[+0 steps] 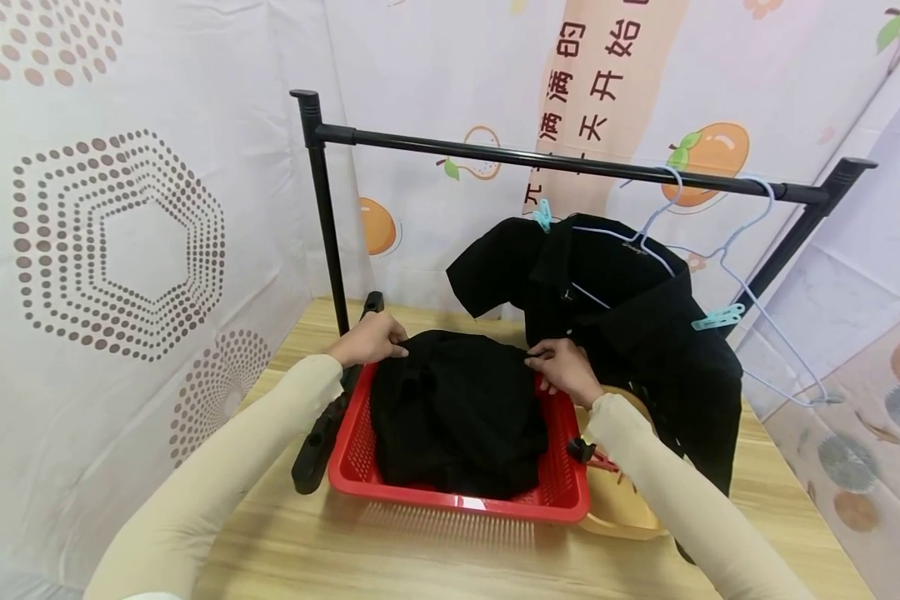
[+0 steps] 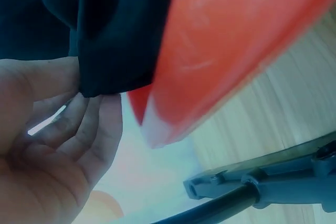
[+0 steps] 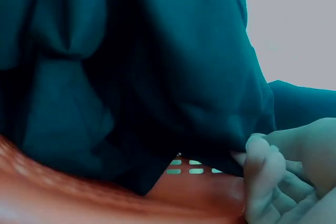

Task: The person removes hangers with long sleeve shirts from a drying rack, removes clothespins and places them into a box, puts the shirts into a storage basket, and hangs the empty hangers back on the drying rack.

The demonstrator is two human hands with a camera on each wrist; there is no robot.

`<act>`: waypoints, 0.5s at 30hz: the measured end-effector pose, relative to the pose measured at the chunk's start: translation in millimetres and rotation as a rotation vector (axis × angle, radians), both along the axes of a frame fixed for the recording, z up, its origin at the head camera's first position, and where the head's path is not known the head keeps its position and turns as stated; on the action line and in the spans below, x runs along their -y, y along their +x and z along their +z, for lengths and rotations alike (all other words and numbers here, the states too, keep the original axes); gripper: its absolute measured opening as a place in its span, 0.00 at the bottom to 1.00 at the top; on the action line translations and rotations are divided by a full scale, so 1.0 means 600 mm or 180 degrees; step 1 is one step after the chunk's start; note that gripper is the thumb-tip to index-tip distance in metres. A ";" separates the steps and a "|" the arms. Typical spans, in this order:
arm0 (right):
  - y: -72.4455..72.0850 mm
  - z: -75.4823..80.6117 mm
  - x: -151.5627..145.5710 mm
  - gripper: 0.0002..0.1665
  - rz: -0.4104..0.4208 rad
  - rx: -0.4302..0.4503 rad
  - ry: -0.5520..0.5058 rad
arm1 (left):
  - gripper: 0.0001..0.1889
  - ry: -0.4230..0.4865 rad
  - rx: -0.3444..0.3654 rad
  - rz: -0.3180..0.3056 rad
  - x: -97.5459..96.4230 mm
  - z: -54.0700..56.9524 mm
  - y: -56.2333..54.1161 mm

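A bundled black garment (image 1: pixel 461 408) lies in the red basket (image 1: pixel 457 501), its far edge raised to the rim. At its far left corner my left hand (image 1: pixel 371 340) pinches the cloth; the left wrist view shows thumb and fingers of the hand (image 2: pixel 58 124) on a fold of the garment (image 2: pixel 118 35). My right hand (image 1: pixel 566 369) pinches the far right edge. In the right wrist view the fingertips of that hand (image 3: pixel 294 171) grip the dark cloth (image 3: pixel 199 66) just above the basket wall (image 3: pixel 210 190). The garment's lower folds are hidden inside the basket.
A black rack (image 1: pixel 495 154) spans the table behind. From it a black shirt (image 1: pixel 615 308) hangs on a blue hanger with a turquoise clip (image 1: pixel 718 317); another blue hanger (image 1: pixel 776 333) hangs bare. A yellow basket (image 1: pixel 622 508) with clips stands right of the red one.
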State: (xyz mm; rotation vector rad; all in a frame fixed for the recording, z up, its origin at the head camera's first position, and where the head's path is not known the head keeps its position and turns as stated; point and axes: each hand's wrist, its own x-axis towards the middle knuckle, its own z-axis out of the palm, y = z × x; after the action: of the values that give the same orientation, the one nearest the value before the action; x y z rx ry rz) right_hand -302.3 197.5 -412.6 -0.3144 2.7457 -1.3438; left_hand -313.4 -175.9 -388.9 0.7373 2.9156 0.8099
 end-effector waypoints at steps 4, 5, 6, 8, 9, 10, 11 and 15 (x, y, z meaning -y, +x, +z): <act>0.008 0.014 -0.004 0.17 0.0052 0.0057 -0.0069 | 0.02 0.0297 -0.0064 -0.0027 0.006 0.013 0.012; 0.012 0.018 -0.005 0.19 0.0075 0.0078 -0.0122 | 0.02 0.0369 -0.0069 -0.0043 0.008 0.017 0.016; 0.017 0.023 -0.006 0.20 0.0095 0.0107 -0.0188 | 0.02 0.0439 -0.0065 -0.0077 0.010 0.021 0.021; 0.028 0.035 -0.010 0.22 0.0184 0.0156 -0.0349 | 0.03 0.0534 -0.0086 -0.0162 0.015 0.031 0.033; 0.034 0.041 -0.012 0.22 0.0227 0.0184 -0.0438 | 0.03 0.0564 -0.0107 -0.0220 0.018 0.036 0.039; 0.040 0.046 -0.015 0.23 0.0270 0.0220 -0.0531 | 0.04 0.0594 -0.0095 -0.0273 0.021 0.041 0.045; 0.047 0.052 -0.018 0.23 0.0311 0.0258 -0.0598 | 0.04 0.0611 -0.0087 -0.0343 0.023 0.046 0.052; 0.083 0.070 -0.032 0.22 0.0588 0.0370 -0.0663 | 0.06 0.0547 -0.0001 -0.0703 0.032 0.062 0.090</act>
State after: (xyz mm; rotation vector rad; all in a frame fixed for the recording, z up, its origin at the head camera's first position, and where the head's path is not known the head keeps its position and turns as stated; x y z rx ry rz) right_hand -252.6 216.6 -370.9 -0.4730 2.4206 -1.5457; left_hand -259.2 -194.8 -351.9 1.0494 2.7230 1.0416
